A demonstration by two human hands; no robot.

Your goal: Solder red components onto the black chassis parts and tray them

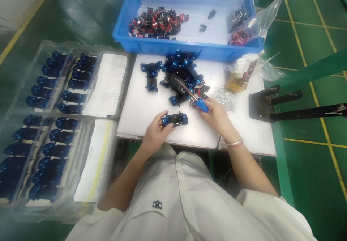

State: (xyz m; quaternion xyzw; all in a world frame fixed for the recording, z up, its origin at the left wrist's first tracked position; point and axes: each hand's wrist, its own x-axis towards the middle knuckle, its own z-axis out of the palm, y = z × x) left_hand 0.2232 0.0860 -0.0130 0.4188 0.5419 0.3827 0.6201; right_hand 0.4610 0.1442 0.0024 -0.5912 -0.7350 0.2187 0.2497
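Note:
My left hand [155,131] grips a blue and black toy car [175,119] from its near end, on the white work table [138,107]. My right hand [215,117] is close to the car's right side and is shut on a blue-handled screwdriver [202,105]. The screwdriver's thin shaft points up and left over a heap of blue and black toy car parts [182,75]. Its tip is lost among the parts. Two more car bodies [151,75] lie at the heap's left side. Loose silver screws [223,98] are scattered right of my right hand.
A blue plastic crate [189,45] at the table's far edge holds red and black parts [158,23] and a clear bag [255,20]. Clear trays [54,83] of blue cars sit left of the table. A black metal stand [262,101] stands to the right.

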